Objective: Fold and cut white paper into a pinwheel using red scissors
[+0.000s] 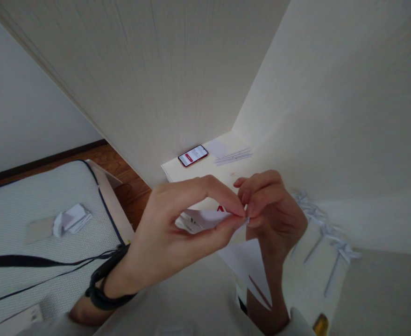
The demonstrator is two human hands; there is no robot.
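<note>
I pinch a folded sheet of white paper (209,218) between thumb and forefinger of my left hand (166,238), and my right hand (272,210) clamps the same edge from the other side, fingertips meeting, seemingly to press a crease. The paper hangs above the white desk (191,170), nearer me than the phone (193,155). No container shows.

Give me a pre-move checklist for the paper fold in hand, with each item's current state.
1. Left hand pinches the white folded paper piece between thumb and forefinger: ok.
2. Right hand fingertips meet the same edge: ok.
3. Crease line visible: cannot tell, fingers cover it.
4. Paper held above the white tabletop: ok.
5. Red-cased smartphone lies apart from the hands: ok.
6. White paper bow shapes on the right untouched: ok.
</note>
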